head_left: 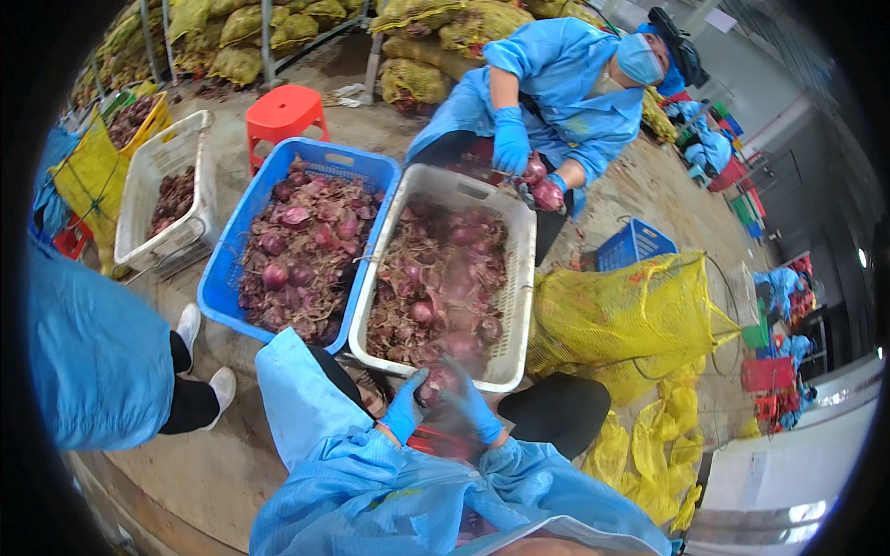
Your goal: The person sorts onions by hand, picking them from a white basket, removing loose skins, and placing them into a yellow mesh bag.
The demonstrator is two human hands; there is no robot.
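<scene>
My left hand, in a blue glove, is closed around a red onion at the near edge of the white basket. Close against the onion's right side is my right hand, also gloved; motion smears its fingers, and whether it grips anything cannot be told. The white basket in front of me holds red onions and a thick layer of loose, dry skins. Touching it on the left, a blue basket is filled with more onions and skins.
Across the baskets a seated co-worker handles onions. A yellow mesh sack lies at the right, near a small blue basket. Beyond the blue basket are a red stool and another white basket. Someone in blue stands left.
</scene>
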